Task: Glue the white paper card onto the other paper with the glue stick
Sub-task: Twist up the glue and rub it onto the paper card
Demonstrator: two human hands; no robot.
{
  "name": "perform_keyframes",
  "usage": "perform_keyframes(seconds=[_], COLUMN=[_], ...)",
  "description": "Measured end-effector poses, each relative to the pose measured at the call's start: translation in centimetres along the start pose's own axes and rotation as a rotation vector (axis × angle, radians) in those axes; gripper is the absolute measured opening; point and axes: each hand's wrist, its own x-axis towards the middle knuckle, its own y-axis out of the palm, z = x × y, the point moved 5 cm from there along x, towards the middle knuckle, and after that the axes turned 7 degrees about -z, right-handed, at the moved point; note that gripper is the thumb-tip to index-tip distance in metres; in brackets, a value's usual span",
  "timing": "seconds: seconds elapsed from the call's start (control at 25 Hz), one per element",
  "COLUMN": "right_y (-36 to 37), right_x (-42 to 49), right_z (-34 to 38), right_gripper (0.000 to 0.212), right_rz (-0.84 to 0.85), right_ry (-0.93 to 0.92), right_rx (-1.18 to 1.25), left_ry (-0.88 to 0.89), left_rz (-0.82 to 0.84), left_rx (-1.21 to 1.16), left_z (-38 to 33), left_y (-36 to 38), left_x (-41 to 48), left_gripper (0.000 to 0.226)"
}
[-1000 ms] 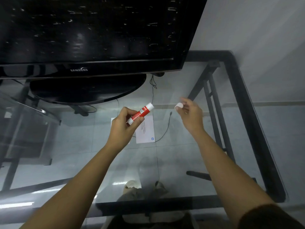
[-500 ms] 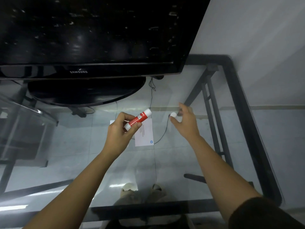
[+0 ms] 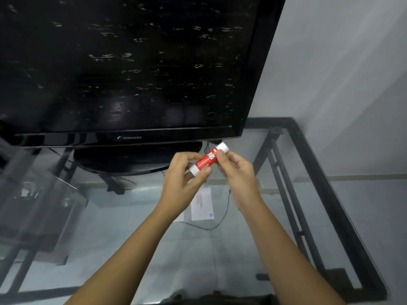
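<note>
A red glue stick (image 3: 206,160) with white ends is held tilted above the glass table (image 3: 154,249). My left hand (image 3: 182,179) grips its lower end. My right hand (image 3: 237,172) pinches its upper white end. Below the hands, a white paper with printed lines (image 3: 202,204) lies flat on the glass. A second white piece (image 3: 178,217) lies just to its left, mostly hidden behind my left wrist.
A large black television (image 3: 141,62) on an oval base (image 3: 136,159) stands close behind the hands. The table's black metal frame (image 3: 326,190) runs along the right edge beside a grey wall. A thin black cable (image 3: 221,221) curves near the paper.
My right hand, which held a small white cap off to the right, has come in to the stick's upper end. Both hands have risen towards the television.
</note>
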Motion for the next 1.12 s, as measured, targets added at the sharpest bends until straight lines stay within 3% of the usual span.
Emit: perform_keyframes(seconds=[0.16, 0.24, 0.28, 0.44, 0.56, 0.6, 0.72, 0.8, 0.88, 0.92, 1.04, 1.08, 1.12], right_y=[-0.1, -0.1, -0.2, 0.0, 0.2, 0.0, -0.4, -0.3, -0.2, -0.1, 0.3, 0.4, 0.4], right_x=[-0.6, -0.8, -0.8, -1.3, -1.9, -1.9, -1.8, -1.8, -1.8, -1.9, -2.1, -2.2, -2.3], right_z=[-0.2, 0.1, 0.3, 1.0, 1.0, 1.1, 1.6, 1.8, 1.9, 2.0, 1.6, 1.5, 1.4], right_gripper=[0.045, 0.041, 0.043, 0.054, 0.044, 0.037, 0.029, 0.034, 0.038, 0.040, 0.051, 0.052, 0.051], right_rz=[0.000, -0.011, -0.025, -0.044, -0.038, -0.048, -0.066, -0.068, -0.072, -0.074, -0.060, -0.053, -0.049], right_ry=[-0.002, -0.032, -0.043, -0.048, -0.064, -0.078, -0.112, -0.114, -0.111, -0.106, -0.068, -0.060, -0.057], right_rx=[0.001, 0.002, 0.011, 0.023, 0.055, 0.070, 0.077, 0.084, 0.096, 0.098, 0.097, 0.097, 0.099], left_ry=[-0.504, -0.478, -0.385, 0.076, 0.208, 0.194, -0.223, -0.293, -0.171, -0.012, 0.737, 0.860, 0.794], left_rz=[0.098, 0.143, 0.125, -0.014, -0.123, -0.092, 0.022, 0.071, 0.056, 0.017, -0.161, -0.167, -0.175], left_rx=[-0.539, -0.566, -0.519, 0.190, 0.194, 0.098, -0.426, -0.492, -0.401, -0.258, 0.407, 0.485, 0.466], left_z=[1.9, 1.6, 1.2, 0.0, -0.6, -0.4, 0.1, 0.4, -0.8, -1.3, -2.9, -2.8, -2.5], left_y=[0.5, 0.5, 0.3, -0.9, -1.6, -1.5, -0.7, -0.5, -1.0, -1.5, -2.5, -2.4, -2.2], left_x=[-1.1, -1.1, -1.0, -0.6, -0.5, -0.4, -0.2, -0.5, -0.4, -0.5, -1.5, -2.0, -2.0], left_gripper=[0.041, 0.032, 0.025, 0.009, 0.018, 0.024, 0.021, 0.022, 0.013, 0.016, 0.028, 0.028, 0.030])
